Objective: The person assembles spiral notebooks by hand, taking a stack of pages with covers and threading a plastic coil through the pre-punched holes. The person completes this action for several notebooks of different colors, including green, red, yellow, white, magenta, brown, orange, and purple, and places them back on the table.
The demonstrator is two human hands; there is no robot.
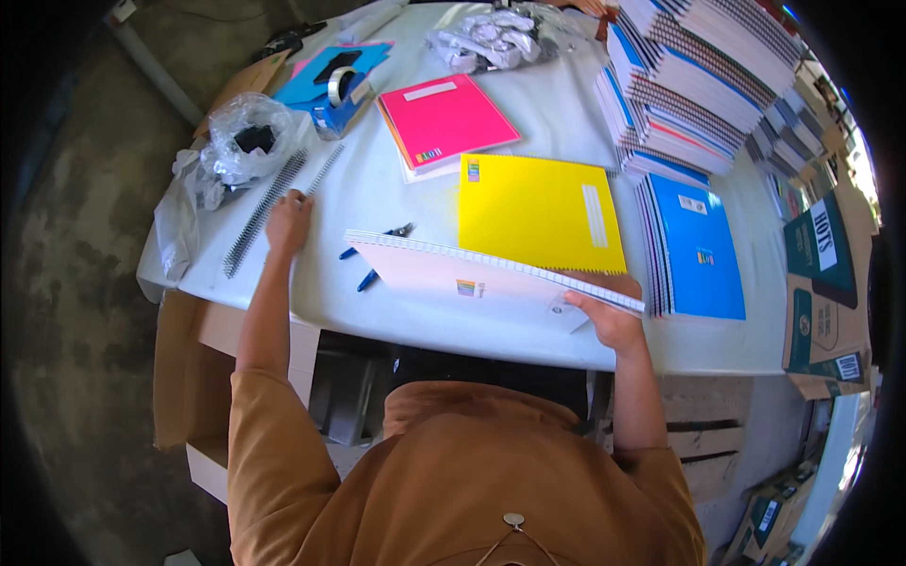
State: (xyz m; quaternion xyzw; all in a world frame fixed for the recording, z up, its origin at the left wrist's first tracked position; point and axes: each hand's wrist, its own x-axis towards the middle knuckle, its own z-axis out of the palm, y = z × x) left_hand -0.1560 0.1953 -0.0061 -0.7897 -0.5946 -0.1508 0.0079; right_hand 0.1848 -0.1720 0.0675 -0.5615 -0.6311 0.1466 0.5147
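The left hand [286,224] and the right hand [613,316] are bare. Up the arm from the left hand is a short, loose left sleeve [269,415], all brown. Up from the right hand, the right sleeve [665,481] is brown too. Farther back from both hands is the big brown shirt [472,462], with wrinkles low down. A thin cord [540,547] on it has a little round, pale piece [513,520].

The camera sits on the person's head and looks down over the counter [326,283]. It is close, with the brown shirt [472,453] at the bottom. Its wide, round view makes straight edges bend.
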